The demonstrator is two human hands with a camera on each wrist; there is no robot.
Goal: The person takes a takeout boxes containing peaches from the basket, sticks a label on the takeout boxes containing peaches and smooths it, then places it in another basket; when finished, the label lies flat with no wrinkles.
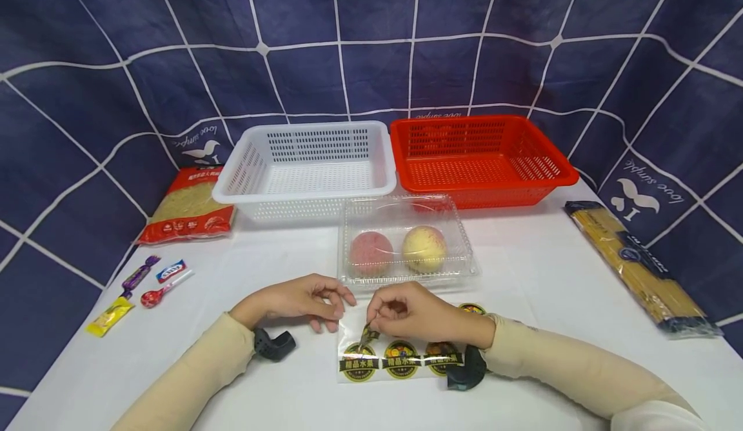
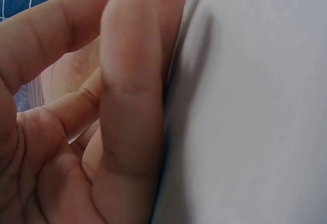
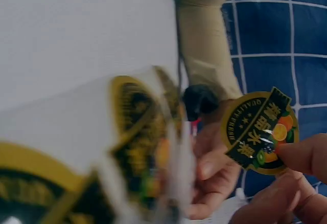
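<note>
A person's right hand (image 1: 420,315) pinches a round black-and-gold fruit sticker (image 3: 259,132) between thumb and fingertip, lifting it clear of its clear backing sheet (image 1: 400,353) on a white table (image 1: 522,276). The sheet lies directly beneath the pinch, with more of the same stickers in a row along it, below and to the right of the fingers. The left hand (image 1: 302,302) sits just left of the pinch, its fingertips pressing the sheet's upper left corner flat, fingers loosely bent and gripping nothing. Just beyond the pinch, farther from the person, stands a closed clear plastic box (image 1: 406,240) holding two peaches (image 1: 397,250) side by side. Behind that box sit a white basket (image 1: 304,170) and a red basket (image 1: 478,157). Well to the left of the hands lie wrapped sweets (image 1: 142,289) and a red bag of noodles (image 1: 188,206); well to the right, a pack of spaghetti (image 1: 641,266).
</note>
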